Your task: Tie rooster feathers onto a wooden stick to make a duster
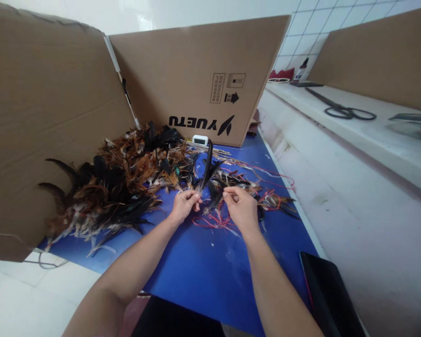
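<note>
Between the fingertips of my left hand a long black feather is pinched, its tip pointing up. My right hand is closed in a pinch just to the right, a short gap from the left. What its fingertips hold, if anything, is too small to make out. Dark loose feathers lie between and behind the hands. Below them, tangled red string spreads on the blue tabletop. A big heap of brown and black feathers fills the table's left side.
Cardboard panels stand at the left and at the back. A small white digital display sits behind the feathers. Scissors rest on the white ledge at the right. A black flat object lies at the table's right edge.
</note>
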A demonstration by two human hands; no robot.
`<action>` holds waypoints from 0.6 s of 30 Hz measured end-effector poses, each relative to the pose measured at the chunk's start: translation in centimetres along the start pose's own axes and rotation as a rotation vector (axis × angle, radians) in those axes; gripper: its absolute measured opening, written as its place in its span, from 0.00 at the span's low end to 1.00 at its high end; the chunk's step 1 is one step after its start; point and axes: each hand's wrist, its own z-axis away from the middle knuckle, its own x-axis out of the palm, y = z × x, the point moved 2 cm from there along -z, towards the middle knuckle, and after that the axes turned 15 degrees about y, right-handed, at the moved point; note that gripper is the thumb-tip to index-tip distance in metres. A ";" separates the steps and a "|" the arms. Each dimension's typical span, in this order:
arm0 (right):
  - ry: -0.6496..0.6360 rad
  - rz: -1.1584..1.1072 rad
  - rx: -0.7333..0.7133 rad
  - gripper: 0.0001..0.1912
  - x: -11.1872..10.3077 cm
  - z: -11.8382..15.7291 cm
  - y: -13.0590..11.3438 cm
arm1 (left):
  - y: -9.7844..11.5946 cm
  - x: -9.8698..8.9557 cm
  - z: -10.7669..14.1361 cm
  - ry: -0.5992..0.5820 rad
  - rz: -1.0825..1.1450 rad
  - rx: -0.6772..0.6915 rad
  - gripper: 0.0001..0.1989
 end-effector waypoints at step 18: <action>-0.280 0.795 -0.018 0.11 -1.9 0.8 1.3 | 0.6 0.1 0.1 0.047 0.025 0.018 0.16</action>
